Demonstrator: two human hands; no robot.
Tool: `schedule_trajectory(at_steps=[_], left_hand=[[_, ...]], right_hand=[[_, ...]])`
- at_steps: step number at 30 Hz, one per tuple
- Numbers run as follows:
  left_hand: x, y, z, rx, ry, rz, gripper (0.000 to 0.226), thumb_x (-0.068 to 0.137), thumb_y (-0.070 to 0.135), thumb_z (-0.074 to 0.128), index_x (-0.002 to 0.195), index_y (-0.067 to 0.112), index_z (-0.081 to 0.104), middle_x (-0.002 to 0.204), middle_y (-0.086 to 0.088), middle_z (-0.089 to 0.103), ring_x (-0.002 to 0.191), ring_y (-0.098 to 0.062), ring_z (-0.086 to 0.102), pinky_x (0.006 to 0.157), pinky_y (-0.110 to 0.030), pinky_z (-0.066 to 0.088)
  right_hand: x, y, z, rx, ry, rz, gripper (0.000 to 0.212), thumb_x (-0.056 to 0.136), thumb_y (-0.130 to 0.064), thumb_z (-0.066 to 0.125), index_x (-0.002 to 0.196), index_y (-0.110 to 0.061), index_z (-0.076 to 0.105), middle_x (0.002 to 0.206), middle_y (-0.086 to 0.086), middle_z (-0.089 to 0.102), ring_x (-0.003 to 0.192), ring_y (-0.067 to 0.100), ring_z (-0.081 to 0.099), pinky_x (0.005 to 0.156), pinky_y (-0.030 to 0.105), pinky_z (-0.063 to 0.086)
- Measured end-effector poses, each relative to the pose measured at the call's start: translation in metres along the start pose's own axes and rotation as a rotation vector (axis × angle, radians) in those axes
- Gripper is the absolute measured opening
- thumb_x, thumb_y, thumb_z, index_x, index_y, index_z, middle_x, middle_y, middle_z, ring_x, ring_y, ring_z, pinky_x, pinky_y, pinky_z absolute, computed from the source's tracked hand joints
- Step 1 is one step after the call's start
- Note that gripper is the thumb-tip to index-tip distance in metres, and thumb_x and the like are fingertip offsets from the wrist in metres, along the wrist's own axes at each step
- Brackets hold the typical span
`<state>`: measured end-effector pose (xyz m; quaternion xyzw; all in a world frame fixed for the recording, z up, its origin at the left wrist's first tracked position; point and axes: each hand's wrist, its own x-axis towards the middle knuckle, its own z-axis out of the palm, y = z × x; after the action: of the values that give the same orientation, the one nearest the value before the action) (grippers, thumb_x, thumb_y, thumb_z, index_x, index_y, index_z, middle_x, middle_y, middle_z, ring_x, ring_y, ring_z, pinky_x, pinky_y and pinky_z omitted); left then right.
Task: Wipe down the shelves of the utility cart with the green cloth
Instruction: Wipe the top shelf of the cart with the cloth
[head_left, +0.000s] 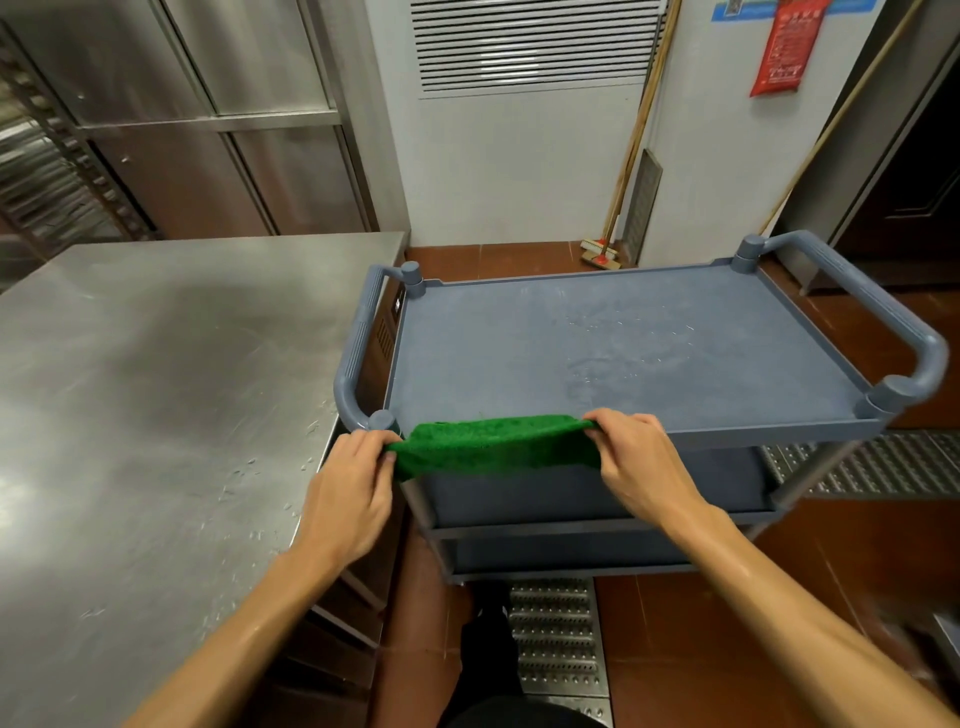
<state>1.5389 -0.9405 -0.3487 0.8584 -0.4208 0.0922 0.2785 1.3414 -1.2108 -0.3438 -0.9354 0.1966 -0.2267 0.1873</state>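
A grey-blue plastic utility cart stands in front of me; its top shelf (571, 332) is bare, with water droplets toward the right of centre. Two lower shelves (597, 499) show beneath it. The green cloth (493, 444) is stretched flat over the near front edge of the top shelf. My left hand (353, 488) pinches the cloth's left end by the near-left corner post. My right hand (639, 457) pinches its right end.
A stainless steel worktable (156, 389) butts against the cart's left handle (358, 353). The right handle (872, 312) juts toward a dark doorway. Brooms (602, 249) lean on the white wall behind. Metal floor grates (556, 634) lie on red tile underfoot and at right.
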Motion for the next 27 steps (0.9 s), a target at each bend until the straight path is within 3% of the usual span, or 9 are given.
schedule_trajectory(at_steps=[4,8,14,27], left_hand=[[0.025,0.001,-0.013,0.020,0.047,0.053,0.021,0.095,0.024,0.046,0.106,0.018,0.063,0.097,0.002,0.061,0.091,-0.020,0.057,0.073,-0.037,0.049],[0.067,-0.005,-0.022,0.059,0.069,0.051,0.022,0.093,0.023,0.049,0.106,0.018,0.066,0.098,0.000,0.063,0.093,-0.023,0.056,0.076,-0.040,0.049],[0.134,-0.015,-0.023,0.125,0.080,0.086,0.014,0.094,0.014,0.059,0.104,0.017,0.068,0.098,0.000,0.067,0.094,-0.022,0.056,0.072,-0.039,0.050],[0.228,-0.066,0.051,0.151,-0.139,0.086,0.016,0.091,0.010,0.063,0.104,0.013,0.071,0.095,-0.005,0.066,0.094,-0.029,0.057,0.069,-0.044,0.053]], right_hand=[[0.025,-0.005,-0.010,0.013,0.054,-0.029,0.012,0.096,-0.009,0.052,0.097,-0.012,0.064,0.082,0.003,0.068,0.068,0.031,0.057,0.077,0.036,0.042],[0.070,-0.007,-0.017,0.030,0.088,0.005,0.013,0.096,-0.010,0.053,0.098,-0.009,0.066,0.088,0.010,0.072,0.077,0.036,0.063,0.069,0.040,0.048],[0.141,0.000,-0.012,0.037,0.091,0.077,0.019,0.097,-0.013,0.051,0.107,-0.012,0.067,0.101,0.009,0.072,0.091,0.031,0.065,0.079,0.043,0.054],[0.213,0.066,0.066,0.055,-0.062,0.237,0.023,0.096,-0.012,0.053,0.109,-0.018,0.070,0.104,0.007,0.073,0.096,0.032,0.065,0.081,0.040,0.052]])
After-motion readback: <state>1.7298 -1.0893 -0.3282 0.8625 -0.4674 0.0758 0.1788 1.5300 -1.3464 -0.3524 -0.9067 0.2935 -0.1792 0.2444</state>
